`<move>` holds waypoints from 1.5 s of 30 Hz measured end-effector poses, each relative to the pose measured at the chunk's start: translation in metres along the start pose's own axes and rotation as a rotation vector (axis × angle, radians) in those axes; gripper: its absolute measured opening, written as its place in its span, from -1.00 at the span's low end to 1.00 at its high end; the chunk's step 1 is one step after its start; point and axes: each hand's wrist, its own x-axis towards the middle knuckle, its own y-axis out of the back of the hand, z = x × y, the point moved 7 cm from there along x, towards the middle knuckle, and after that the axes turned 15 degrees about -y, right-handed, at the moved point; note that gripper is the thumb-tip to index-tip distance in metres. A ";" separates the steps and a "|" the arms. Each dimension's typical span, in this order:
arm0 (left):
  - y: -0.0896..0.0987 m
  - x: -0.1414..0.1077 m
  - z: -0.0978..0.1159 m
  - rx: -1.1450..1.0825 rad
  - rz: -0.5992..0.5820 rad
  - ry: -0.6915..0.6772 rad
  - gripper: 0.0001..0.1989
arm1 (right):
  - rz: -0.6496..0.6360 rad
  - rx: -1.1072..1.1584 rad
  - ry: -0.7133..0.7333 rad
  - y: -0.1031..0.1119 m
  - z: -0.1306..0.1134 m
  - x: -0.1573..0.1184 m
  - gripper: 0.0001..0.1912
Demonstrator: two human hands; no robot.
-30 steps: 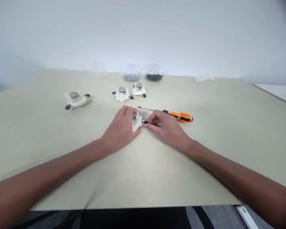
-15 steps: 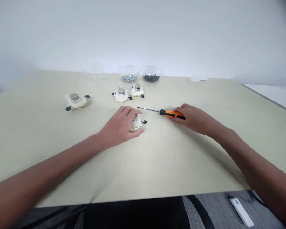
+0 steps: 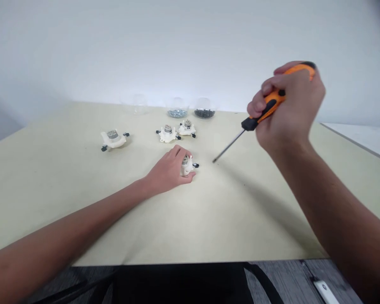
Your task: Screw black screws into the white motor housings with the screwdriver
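My left hand [image 3: 169, 172] is wrapped round a white plastic motor mount [image 3: 186, 169] on the table, its fingers hiding most of the left side. A grey motor sits in the mount, and a black-tipped piece [image 3: 195, 165] sticks out at its right. Raised above the table, my right hand [image 3: 291, 109] grips the orange and black handle of a screwdriver [image 3: 267, 107]. The shaft slants down to the left, its tip a short way right of the held mount and apart from it.
Two similar motor mounts [image 3: 167, 134] [image 3: 187, 128] stand close together behind my left hand, and another motor mount [image 3: 114, 139] lies farther left. Along the wall are a clear bowl of silvery screws [image 3: 177, 113], a bowl of black parts [image 3: 204, 113] and a clear bowl [image 3: 139, 107].
My right hand has lifted the screwdriver off the table, turning it from lying flat to tip down. My left hand keeps its hold on the motor mount. The view has shifted slightly.
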 end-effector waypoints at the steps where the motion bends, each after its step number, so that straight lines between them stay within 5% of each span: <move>1: -0.001 0.000 0.000 0.006 -0.008 -0.004 -0.65 | -0.006 0.000 -0.018 -0.013 -0.001 -0.002 -0.86; 5: -0.001 0.000 0.000 0.012 -0.012 -0.016 -0.64 | -0.122 0.097 -0.071 -0.053 0.004 -0.013 -0.63; 8: -0.001 0.000 0.001 0.020 -0.008 -0.033 -0.64 | -0.226 0.119 -0.113 -0.066 0.011 -0.021 -0.65; 20: -0.002 0.000 0.000 0.041 -0.013 -0.012 -0.65 | -0.293 0.046 -0.030 -0.066 0.022 -0.023 -0.63; 31: -0.002 0.000 0.000 0.051 -0.008 -0.013 -0.65 | -0.254 0.030 -0.124 -0.064 0.024 -0.022 -0.64; 35: -0.003 0.001 0.000 0.042 -0.020 -0.019 -0.66 | -0.390 -0.014 -0.042 -0.072 0.021 -0.022 -0.76; 39: -0.003 0.002 0.001 0.066 -0.027 -0.052 -0.66 | -0.591 -0.280 0.106 -0.075 0.005 -0.025 -0.77; 45: -0.004 0.002 0.003 0.073 -0.022 -0.072 -0.68 | -0.757 -0.971 0.095 -0.061 -0.017 -0.006 -0.67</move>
